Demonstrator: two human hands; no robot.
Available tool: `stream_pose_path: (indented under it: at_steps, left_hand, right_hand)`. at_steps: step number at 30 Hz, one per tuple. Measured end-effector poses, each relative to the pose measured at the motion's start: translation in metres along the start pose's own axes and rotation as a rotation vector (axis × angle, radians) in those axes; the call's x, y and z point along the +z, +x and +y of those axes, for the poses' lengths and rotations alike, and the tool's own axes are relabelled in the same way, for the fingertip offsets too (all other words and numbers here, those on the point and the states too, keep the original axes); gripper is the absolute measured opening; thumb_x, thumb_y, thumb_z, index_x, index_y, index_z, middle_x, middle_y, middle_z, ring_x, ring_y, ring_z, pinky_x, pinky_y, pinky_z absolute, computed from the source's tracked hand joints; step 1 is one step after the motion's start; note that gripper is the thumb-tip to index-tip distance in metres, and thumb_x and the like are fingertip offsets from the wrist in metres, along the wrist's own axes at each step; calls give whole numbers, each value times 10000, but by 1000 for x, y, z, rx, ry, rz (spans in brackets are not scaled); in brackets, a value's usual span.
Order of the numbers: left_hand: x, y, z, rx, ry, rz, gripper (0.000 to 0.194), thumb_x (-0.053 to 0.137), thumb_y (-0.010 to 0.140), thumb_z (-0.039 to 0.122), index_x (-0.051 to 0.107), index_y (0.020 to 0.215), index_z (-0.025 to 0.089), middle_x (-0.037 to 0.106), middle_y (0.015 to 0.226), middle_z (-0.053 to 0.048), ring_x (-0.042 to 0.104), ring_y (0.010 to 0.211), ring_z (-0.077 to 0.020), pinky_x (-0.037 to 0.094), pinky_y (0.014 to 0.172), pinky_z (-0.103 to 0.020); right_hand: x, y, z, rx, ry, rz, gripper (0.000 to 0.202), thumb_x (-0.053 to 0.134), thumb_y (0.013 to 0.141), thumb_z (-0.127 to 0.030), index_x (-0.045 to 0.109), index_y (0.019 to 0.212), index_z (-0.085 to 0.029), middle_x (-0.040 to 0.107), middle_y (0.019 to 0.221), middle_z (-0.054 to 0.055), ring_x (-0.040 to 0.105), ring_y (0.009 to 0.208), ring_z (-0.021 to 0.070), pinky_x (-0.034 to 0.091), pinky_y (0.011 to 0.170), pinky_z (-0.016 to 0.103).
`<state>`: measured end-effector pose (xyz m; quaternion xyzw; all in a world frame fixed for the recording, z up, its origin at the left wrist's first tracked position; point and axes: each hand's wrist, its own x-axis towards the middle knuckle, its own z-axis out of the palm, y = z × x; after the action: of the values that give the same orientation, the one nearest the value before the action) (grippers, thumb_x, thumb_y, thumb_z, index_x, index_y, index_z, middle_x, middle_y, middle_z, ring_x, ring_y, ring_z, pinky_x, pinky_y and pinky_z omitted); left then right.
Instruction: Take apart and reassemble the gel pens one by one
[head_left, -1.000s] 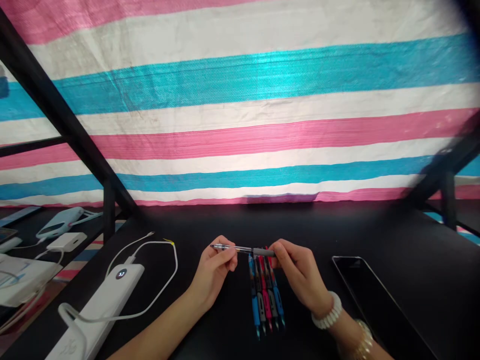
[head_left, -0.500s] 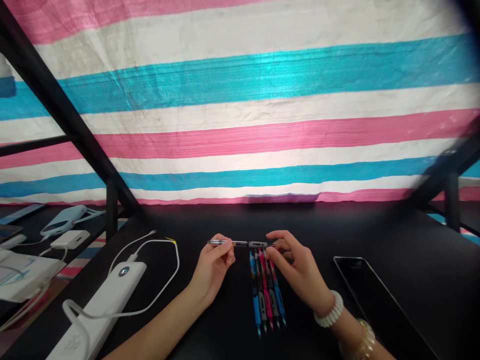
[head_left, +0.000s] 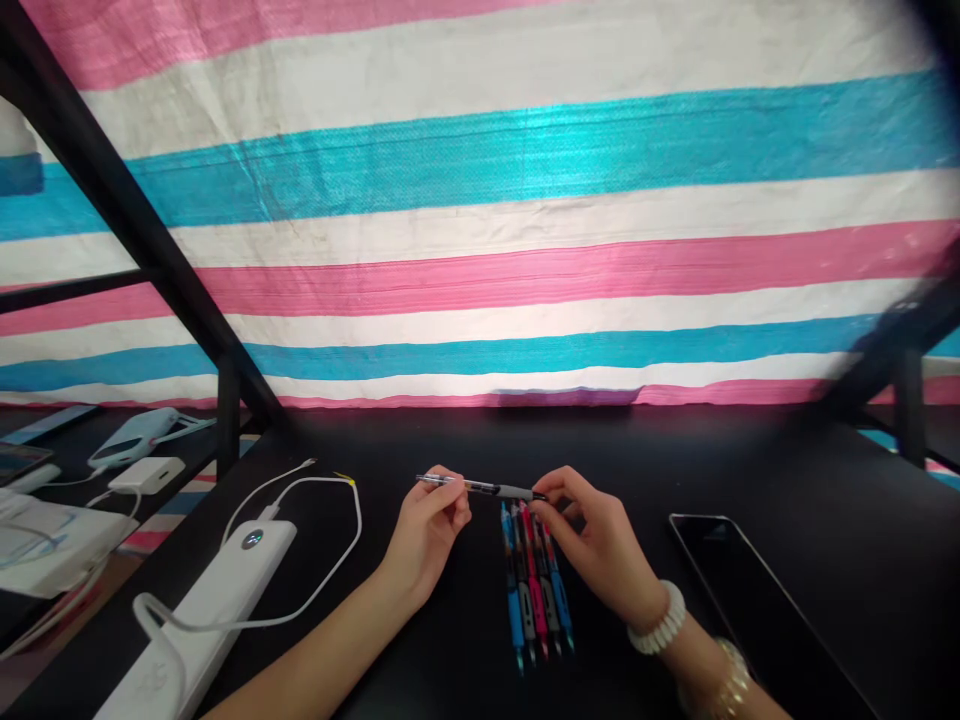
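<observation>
A clear-barrelled pen [head_left: 484, 488] with a grey grip is held crosswise between my two hands. My left hand [head_left: 431, 520] pinches its clear left end between thumb and fingers. At the dark right end, the thumb and forefinger of my right hand [head_left: 589, 525] are closed on the tip. Below it several pens [head_left: 534, 590] with blue, grey and pink grips lie side by side on the black table [head_left: 420, 660], their grip ends toward me. My right fingers partly cover the upper ends of the rightmost ones.
On the left lies a white power bank [head_left: 217, 610] with a looped white cable [head_left: 358, 540]. A black phone [head_left: 757, 600] rests at the right. Chargers [head_left: 146, 476] and devices sit on a surface at far left. Black frame bars [head_left: 187, 310] and a striped sheet [head_left: 525, 240] stand behind.
My right thumb and forefinger have closed together on the pen's right end. The pen now slopes slightly down to the right. The row of pens lies as before.
</observation>
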<state>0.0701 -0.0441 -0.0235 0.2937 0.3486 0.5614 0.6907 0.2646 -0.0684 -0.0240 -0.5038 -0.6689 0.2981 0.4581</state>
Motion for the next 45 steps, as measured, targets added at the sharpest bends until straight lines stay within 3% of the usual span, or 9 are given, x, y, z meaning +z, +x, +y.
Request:
stream_pose_path:
  at_steps: [3,8,14,18,21,26,30,39,45]
  left_hand:
    - [0,0,0,-1,-1,4,170,749,708,191,585,684,155,516,563,35,425,501,-73,391,541,-206]
    - [0,0,1,-1,-5,9,182,758,701,198,581,689,159,516,559,35,427,497,-75,394,539,-208]
    - [-2,1,0,2,-7,-2,162,756,708,197,600,704,154,513,567,35,427,501,-72,393,539,-206]
    - [-3,1,-2,1,-2,-13,145,752,721,183,612,719,149,515,567,34,431,505,-71,386,536,-202]
    - [-2,1,-2,-6,-13,3,150,762,716,181,616,725,147,526,575,33,430,504,-68,383,530,-198]
    - [-1,2,-1,-17,-49,23,159,770,704,189,618,725,147,528,561,34,438,504,-73,398,537,-202]
    - [-2,2,-1,-20,-61,15,167,766,706,181,602,713,153,525,561,37,436,502,-72,399,536,-201]
    - [-3,2,-3,-32,-70,-11,156,749,733,181,597,717,152,523,556,34,430,500,-72,398,535,-198]
    - [-3,2,-3,-33,-72,-17,202,756,738,187,563,683,157,519,562,33,432,508,-72,394,532,-194]
  right_hand:
    - [-1,-1,-1,-28,-28,-24,195,535,935,-314,613,784,-215,597,654,-1,541,558,146,395,529,249]
    - [1,-1,2,6,-20,-6,89,604,890,-313,604,913,-226,632,750,4,549,556,143,393,517,247]
    - [0,-2,1,-84,-142,-33,198,522,940,-294,576,765,-220,531,649,-6,510,592,156,374,562,263]
    - [-1,-3,0,-51,-132,-30,114,511,952,-312,572,912,-225,600,740,4,551,614,155,405,580,264]
    - [0,-3,1,-52,-133,-25,132,484,965,-294,561,884,-225,616,754,9,571,639,156,427,600,266]
    - [0,-2,2,-34,-99,-28,129,610,900,-332,586,962,-221,651,824,24,602,664,161,462,577,257]
    - [0,-2,5,-94,-187,-16,30,609,896,-237,627,901,-215,638,787,20,588,678,167,463,620,279]
    - [1,1,8,-112,-141,2,65,645,864,-147,662,905,-194,635,807,20,585,695,160,466,643,268]
    - [0,-1,5,-194,-226,-10,74,589,914,-185,658,885,-184,596,760,20,548,686,169,417,631,280]
